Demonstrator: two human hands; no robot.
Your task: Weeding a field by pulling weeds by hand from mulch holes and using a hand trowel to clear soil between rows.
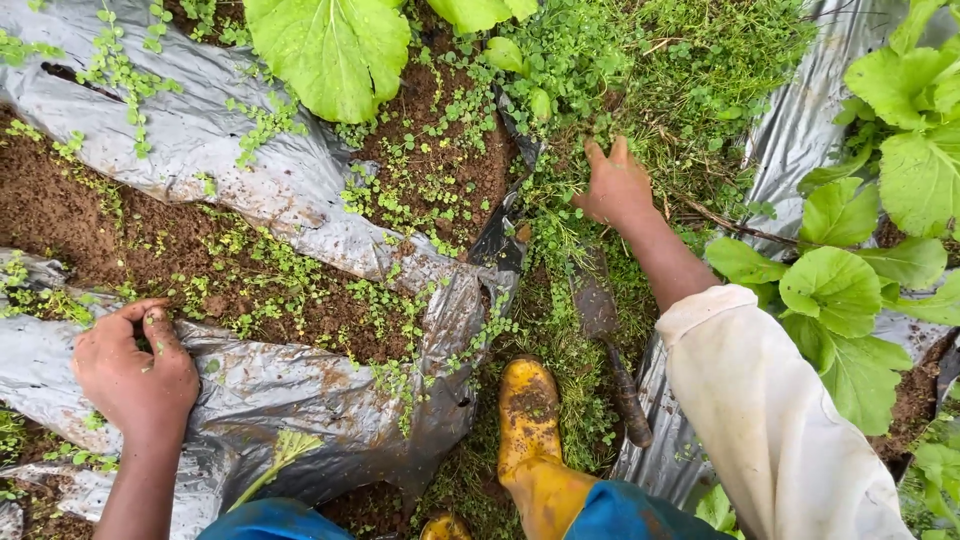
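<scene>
Green weeds (640, 110) lie under the right hand (615, 188), fingers pushed in, grabbing them; the left hand (135, 375) presses curled on grey plastic (270, 380).

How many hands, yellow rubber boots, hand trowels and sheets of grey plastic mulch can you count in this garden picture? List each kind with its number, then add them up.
Hands: 2, the left hand and the right hand
Yellow rubber boots: 2, one in full and a toe at the bottom edge
Hand trowels: 1
Grey plastic mulch sheets: 2, left and right
Total: 7
</scene>
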